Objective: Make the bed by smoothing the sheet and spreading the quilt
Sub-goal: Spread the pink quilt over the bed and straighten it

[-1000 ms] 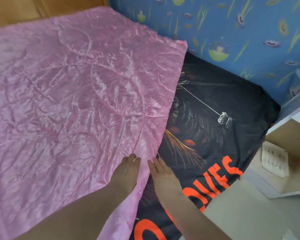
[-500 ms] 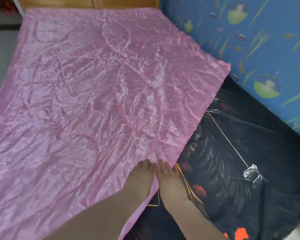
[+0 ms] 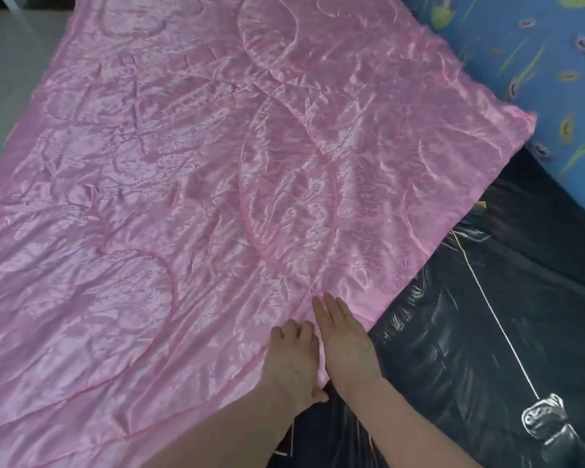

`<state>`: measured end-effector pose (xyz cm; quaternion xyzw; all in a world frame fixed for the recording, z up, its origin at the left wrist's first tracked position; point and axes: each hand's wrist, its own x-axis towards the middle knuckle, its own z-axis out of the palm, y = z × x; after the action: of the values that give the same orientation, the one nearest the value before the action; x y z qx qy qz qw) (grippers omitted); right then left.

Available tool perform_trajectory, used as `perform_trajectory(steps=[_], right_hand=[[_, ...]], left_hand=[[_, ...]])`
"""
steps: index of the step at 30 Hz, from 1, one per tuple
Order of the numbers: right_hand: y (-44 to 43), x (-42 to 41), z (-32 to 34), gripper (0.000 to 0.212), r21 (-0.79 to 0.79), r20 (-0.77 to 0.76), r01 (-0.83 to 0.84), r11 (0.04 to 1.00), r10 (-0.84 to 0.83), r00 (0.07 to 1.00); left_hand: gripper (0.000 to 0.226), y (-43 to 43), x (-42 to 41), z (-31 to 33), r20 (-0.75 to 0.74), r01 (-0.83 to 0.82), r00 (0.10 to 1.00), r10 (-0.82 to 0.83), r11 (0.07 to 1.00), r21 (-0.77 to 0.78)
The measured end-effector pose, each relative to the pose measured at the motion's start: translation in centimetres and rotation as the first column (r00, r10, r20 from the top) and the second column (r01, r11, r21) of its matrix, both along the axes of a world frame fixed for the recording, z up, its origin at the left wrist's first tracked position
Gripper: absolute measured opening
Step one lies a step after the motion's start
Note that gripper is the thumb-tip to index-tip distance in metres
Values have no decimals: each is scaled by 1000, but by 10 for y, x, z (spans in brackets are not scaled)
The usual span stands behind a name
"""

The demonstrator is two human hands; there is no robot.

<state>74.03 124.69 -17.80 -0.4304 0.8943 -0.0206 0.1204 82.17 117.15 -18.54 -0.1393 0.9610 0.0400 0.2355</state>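
Note:
A shiny pink quilt (image 3: 217,184) lies spread over most of the bed, wrinkled, with its right edge running diagonally across a black printed sheet (image 3: 487,332). My left hand (image 3: 296,361) rests on the quilt near that edge, its fingertips bent down into the fabric. Right beside it my right hand (image 3: 343,342) lies flat with straight fingers on the quilt's edge. Both forearms come in from the bottom of the view.
A blue wall (image 3: 534,62) with green and yellow shapes borders the bed on the right. Grey floor (image 3: 11,62) shows past the quilt at the upper left. A white line and a small white print (image 3: 544,423) mark the black sheet.
Both hands have slid forward onto the quilt's edge, the right one moving from the black sheet onto the pink fabric. My view has swung left and closer.

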Motion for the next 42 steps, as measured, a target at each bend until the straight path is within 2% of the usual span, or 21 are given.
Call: perform_trajectory(steps=[1,3,6,9,11,13,15,16,19,22,24,26,28,30,31,32,34,36,38,40,42], right_hand=[[2,-7,-4,91,-11,3,5,1000,-5,1000],[5,-13,-10,84,-2,-22,13,1000,-13,1000],[7,-34,-12,82,14,-123,81,997,-79,989],[-1,-50,3,88,245,-144,194,950,-163,976],[-4,-61,6,83,353,-153,211,911,-166,974],[-25,-78,11,59,275,-181,217,937,-171,968],[-65,-97,14,36,102,-183,188,977,-168,969],[-93,-108,17,32,26,-176,138,990,-132,975],[-189,-131,33,36,-160,-127,-10,987,-11,992],[-283,-138,50,38,-361,-116,-203,910,172,978],[-338,-135,58,49,-346,-121,-309,886,285,951],[-369,-131,58,66,-184,-86,-397,899,387,918],[-384,-126,48,78,-54,-103,-432,900,426,899],[-377,-123,33,83,3,-140,-444,896,440,887],[-371,-122,22,82,-1,-162,-448,894,442,882],[-362,-120,16,77,-48,-185,-448,893,433,882],[-341,-122,7,61,-127,-224,-417,900,384,896],[-315,-127,1,59,-88,-288,-384,919,346,893],[-283,-138,-11,61,-35,-291,-352,935,328,899],[-252,-148,-25,63,38,-225,-312,949,313,923],[-234,-153,-35,86,175,-108,-308,935,330,938]], left_hand=[[68,1,-7,3,73,22,997,-19,999,-35],[44,-1,-16,4,83,88,993,-82,994,-66],[16,-26,-34,19,-145,4,989,5,998,61],[15,-59,-43,24,-164,11,986,5,996,93],[19,-78,-45,29,-187,-66,979,85,992,105],[26,-102,-48,28,-168,-126,975,144,986,113],[29,-140,-50,35,-228,-186,952,204,978,98],[28,-164,-48,37,-267,-236,932,244,970,62],[29,-237,-48,54,-355,-435,841,408,901,6],[31,-314,-48,74,-424,-600,738,525,798,-58],[32,-366,-42,80,-434,-698,673,600,709,-103],[34,-398,-34,77,-399,-724,677,619,659,-205],[40,-409,-31,61,-376,-674,733,567,677,-295],[46,-394,-33,39,-477,-550,775,415,814,-185],[53,-381,-35,26,-519,-428,793,320,898,-99],[64,-366,-37,17,-508,-292,828,236,956,-31],[87,-341,-42,2,-327,-148,931,159,987,58],[111,-329,-42,-10,-24,-168,985,170,985,46],[131,-328,-51,-18,178,-137,974,137,990,-15],[134,-334,-63,-20,247,-120,961,125,992,-36],[111,-338,-74,-20,233,-153,960,157,988,-34]])
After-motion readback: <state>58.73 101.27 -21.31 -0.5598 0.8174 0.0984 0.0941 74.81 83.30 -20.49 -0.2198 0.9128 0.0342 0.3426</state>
